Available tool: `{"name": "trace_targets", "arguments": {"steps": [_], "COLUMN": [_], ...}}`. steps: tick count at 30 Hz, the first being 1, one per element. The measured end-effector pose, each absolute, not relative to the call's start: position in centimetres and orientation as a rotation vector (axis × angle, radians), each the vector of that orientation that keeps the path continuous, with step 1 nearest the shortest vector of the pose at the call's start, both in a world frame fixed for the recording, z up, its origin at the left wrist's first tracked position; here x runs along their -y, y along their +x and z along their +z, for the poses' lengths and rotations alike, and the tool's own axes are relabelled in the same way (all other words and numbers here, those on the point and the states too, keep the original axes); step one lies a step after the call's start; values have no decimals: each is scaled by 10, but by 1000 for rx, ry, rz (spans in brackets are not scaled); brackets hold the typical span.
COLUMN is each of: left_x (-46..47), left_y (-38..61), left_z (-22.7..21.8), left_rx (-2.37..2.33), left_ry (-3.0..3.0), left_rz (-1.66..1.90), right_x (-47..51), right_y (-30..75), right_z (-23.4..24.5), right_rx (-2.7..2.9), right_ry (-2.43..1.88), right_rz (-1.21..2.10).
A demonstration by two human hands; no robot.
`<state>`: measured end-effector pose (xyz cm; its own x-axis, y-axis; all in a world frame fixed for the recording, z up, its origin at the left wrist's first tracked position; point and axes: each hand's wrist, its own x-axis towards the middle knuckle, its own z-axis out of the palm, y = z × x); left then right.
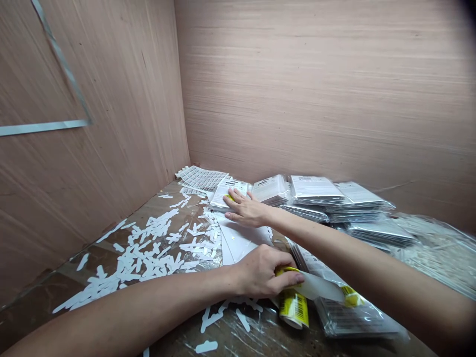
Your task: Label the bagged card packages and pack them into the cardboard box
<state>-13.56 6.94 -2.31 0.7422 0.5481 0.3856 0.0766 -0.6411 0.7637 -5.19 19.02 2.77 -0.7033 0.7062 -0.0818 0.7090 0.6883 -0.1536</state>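
Note:
My left hand (pixel 266 272) is closed on a strip of yellow barcode labels, with thumb and fingers pinching it. The rolled part of the label strip (pixel 293 308) hangs below the hand, while its whitish backing (pixel 323 287) stretches right, over a plastic-wrapped stack. Farther away, my right hand (pixel 245 206) lies with fingers spread on a clear-wrapped packet (pixel 231 186) with a printed white face. A bit of yellow label (pixel 228 197) shows by its fingertips. White sheets (pixel 241 240) lie beneath the packet and between my hands.
Wrapped packets are piled at the back right (pixel 316 189), with a stack (pixel 353 317) at front right. White paper scraps (pixel 148 248) litter the left of the table. Printed sticker sheets (pixel 203 176) lie in the far corner, against wooden walls (pixel 316 89). Clear plastic bags (pixel 439 248) lie far right.

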Motion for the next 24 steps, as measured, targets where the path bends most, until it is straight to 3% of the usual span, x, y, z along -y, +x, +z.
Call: {"name": "trace_targets", "arguments": {"steps": [4,13,18,24], "left_x": [-69,-69,-71,-75], "left_y": [-136,-134,-132,-133], "left_z": [-20,-9,1,17], "left_rx": [-464,-534,-601,-643], "left_ry": [2162,2068,2037,2000], "left_rz": [807,814,863,853], "right_x": [-186,-91,-43,-35], "right_y": [-45,36,96,115], "right_z": [37,118,101,77], "right_rx": [-2901,-3009,-2857,-2851], "right_ry": [1259,1363,1410,1619], "right_rz": [-261,-351,-931,-1080]}}
